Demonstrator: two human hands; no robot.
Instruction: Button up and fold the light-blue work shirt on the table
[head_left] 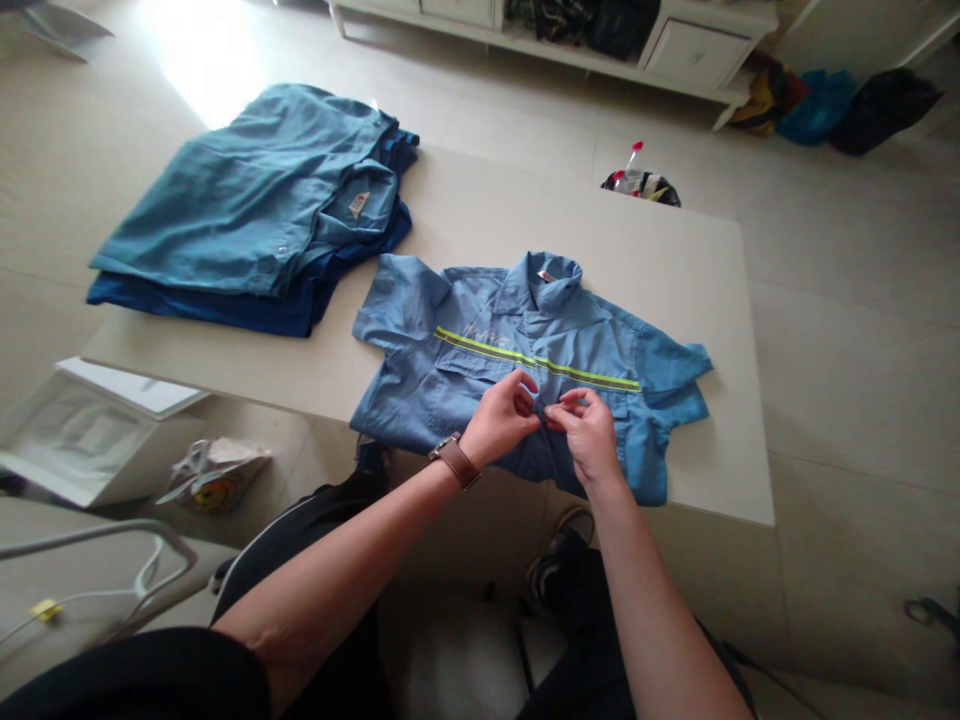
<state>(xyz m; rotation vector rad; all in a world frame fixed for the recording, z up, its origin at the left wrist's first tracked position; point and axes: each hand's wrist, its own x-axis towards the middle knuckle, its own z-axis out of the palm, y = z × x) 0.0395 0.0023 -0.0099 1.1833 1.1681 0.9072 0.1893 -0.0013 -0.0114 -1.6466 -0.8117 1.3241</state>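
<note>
- Left hand (501, 418), a watch (455, 459) on its wrist, pinches the shirt (450, 375) at its front opening, fingers closed on cloth.
- Right hand (589, 432), touching the left, pinches the facing edge.
- Shirt lies flat, collar away, at the table (675, 260) near edge.
- Probably best: hold both edges level and taut below the yellow stripe (536, 360).

One pale desk (675, 270). On it lies one light blue short-sleeved work shirt (480, 340) with one yellow-green reflective stripe (536, 360). At the far left is one stack of folded blue garments (247, 190). It holds at least two, teal above and darker blue below, but the exact number cannot be told. Two hands: one left hand (501, 418), one right hand (589, 432). One brown wristwatch (454, 459). On the floor, one white box (90, 440) at near left and one dark bag (641, 186) beyond the desk.
</note>
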